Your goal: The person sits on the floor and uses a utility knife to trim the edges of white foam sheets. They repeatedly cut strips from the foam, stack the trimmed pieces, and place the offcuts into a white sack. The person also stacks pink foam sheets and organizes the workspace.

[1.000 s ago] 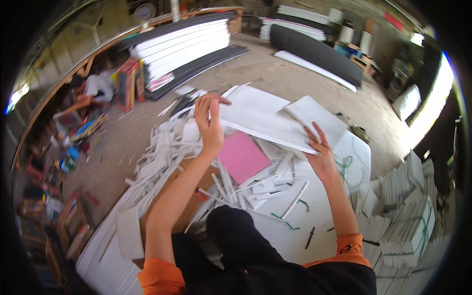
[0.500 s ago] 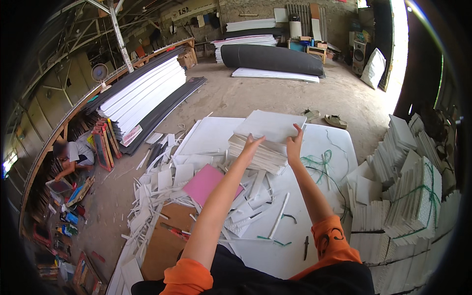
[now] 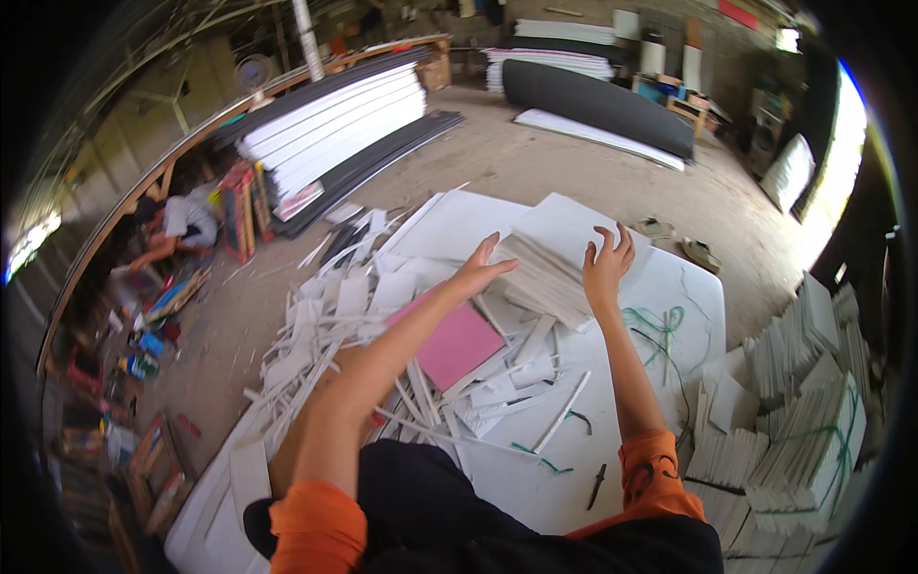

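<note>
Where the person sits on the workshop floor, the ground ahead is crowded with cut white foam. A litter of white strips and offcuts (image 3: 335, 316) spreads to the left, a pink sheet (image 3: 457, 342) lies among it just below the left hand, and a large white board (image 3: 669, 316) carries a loose green cord (image 3: 660, 325) to the right. Tied bundles of white pieces (image 3: 803, 402) stand stacked at the far right, well apart from the hands. A small dark tool (image 3: 597, 486) lies on the white sheet near the right elbow. Further back, long stacked white and dark panels (image 3: 335, 124) run along the left wall, and another person (image 3: 177, 225) crouches beside them.

The stack of white sheets (image 3: 545, 277) lies on the board, directly between both hands. The left hand (image 3: 478, 273) is flat and open, fingers extended, its edge against the stack's left side. The right hand (image 3: 607, 263) is also open, fingers spread and raised, palm at the stack's right end. Neither hand is closed around anything; whether the right palm presses the stack cannot be told.
</note>
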Demonstrator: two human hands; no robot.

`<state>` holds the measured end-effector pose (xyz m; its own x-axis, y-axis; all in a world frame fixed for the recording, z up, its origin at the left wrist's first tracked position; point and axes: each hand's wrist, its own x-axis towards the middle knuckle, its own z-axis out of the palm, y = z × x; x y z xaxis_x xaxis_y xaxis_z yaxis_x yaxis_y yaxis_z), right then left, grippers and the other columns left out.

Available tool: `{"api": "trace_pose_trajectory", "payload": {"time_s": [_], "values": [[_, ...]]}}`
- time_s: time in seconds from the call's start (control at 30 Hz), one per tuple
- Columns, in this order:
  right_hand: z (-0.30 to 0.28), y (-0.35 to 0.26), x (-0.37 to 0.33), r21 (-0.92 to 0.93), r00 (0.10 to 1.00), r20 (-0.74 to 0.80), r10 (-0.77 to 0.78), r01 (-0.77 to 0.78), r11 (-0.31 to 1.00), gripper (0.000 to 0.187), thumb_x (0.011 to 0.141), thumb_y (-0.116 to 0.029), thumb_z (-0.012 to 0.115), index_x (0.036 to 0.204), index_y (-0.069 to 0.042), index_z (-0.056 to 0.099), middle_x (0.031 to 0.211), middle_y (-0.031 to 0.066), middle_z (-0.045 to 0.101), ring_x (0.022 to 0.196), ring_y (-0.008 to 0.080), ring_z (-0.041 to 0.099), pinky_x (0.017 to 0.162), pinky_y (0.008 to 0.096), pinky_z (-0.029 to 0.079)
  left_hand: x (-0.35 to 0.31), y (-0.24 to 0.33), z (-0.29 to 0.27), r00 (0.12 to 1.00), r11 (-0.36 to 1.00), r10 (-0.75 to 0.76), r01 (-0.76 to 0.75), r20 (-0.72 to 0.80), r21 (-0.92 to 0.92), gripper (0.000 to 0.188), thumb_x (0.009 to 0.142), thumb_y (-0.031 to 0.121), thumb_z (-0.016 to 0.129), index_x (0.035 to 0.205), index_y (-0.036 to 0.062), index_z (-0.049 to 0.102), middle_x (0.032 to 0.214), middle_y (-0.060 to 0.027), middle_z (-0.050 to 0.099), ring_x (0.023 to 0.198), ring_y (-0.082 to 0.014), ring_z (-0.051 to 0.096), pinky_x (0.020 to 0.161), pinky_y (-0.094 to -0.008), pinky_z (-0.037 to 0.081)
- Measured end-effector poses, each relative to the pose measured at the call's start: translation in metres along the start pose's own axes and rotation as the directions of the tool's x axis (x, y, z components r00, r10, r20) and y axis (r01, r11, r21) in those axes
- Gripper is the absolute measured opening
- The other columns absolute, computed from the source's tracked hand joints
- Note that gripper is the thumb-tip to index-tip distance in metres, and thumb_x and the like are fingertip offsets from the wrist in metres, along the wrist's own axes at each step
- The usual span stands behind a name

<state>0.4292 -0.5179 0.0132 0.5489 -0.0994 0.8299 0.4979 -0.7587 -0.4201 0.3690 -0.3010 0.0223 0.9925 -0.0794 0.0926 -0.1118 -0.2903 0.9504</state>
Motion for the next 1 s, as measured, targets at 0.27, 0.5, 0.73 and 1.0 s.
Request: {"api": "trace_pose_trajectory", "payload": {"time_s": [0.27, 0.5, 0.73, 1.0], "values": [[0.030, -0.192, -0.074, 0.686, 0.697, 0.609, -0.378, -0.224, 0.692, 0.016, 0.086, -0.010, 0.039, 0.091, -0.002, 0.052, 0.069, 0.0099, 0.059, 0.063, 0.0210, 0.059, 0.060, 0.0313, 0.045, -0.281, -0.040, -0.176, 0.897, 0.946, -0.306, 0.324, -0.319, 0.003, 0.063, 0.081, 0.032, 0.054, 0.129, 0.0057, 0.023, 0.127, -0.0115, 0.036, 0.116, -0.0217, 0.037, 0.096, -0.0340, 0.029], [0.139, -0.334, -0.266, 0.655, -0.129, 0.631, -0.765, -0.440, 0.614, 0.014, 0.085, -0.007, 0.040, 0.092, 0.001, 0.050, 0.070, 0.0081, 0.058, 0.063, 0.0139, 0.058, 0.060, 0.0258, 0.048, -0.555, -0.132, -0.182, 0.197, 0.897, -0.370, 0.331, -0.908, -0.294, 0.055, 0.078, 0.031, 0.057, 0.120, 0.0016, 0.036, 0.118, -0.0171, 0.044, 0.109, -0.0263, 0.042, 0.090, -0.0343, 0.034], [0.173, -0.446, -0.438, 0.753, -0.389, 0.453, -0.802, -0.316, 0.578, 0.018, 0.082, -0.010, 0.046, 0.096, 0.001, 0.049, 0.078, 0.0104, 0.058, 0.067, 0.0155, 0.057, 0.062, 0.0267, 0.046, -0.697, -0.235, -0.100, -0.328, 0.604, -0.252, 0.682, -0.910, -0.413, 0.056, 0.072, 0.026, 0.061, 0.117, -0.0014, 0.040, 0.110, -0.0219, 0.044, 0.102, -0.0341, 0.042, 0.087, -0.0390, 0.035], [0.191, -0.514, -0.566, 0.497, -0.308, 0.593, -0.744, -0.588, 0.639, 0.041, 0.078, -0.016, 0.055, 0.111, 0.001, 0.040, 0.108, 0.0200, 0.046, 0.090, 0.0274, 0.051, 0.078, 0.0322, 0.042, -0.695, -0.294, -0.111, -0.530, 0.811, -0.402, 0.172, -0.746, -0.559, 0.072, 0.074, 0.020, 0.061, 0.126, -0.0057, 0.018, 0.125, -0.0235, 0.027, 0.117, -0.0314, 0.030, 0.096, -0.0370, 0.027]]}}
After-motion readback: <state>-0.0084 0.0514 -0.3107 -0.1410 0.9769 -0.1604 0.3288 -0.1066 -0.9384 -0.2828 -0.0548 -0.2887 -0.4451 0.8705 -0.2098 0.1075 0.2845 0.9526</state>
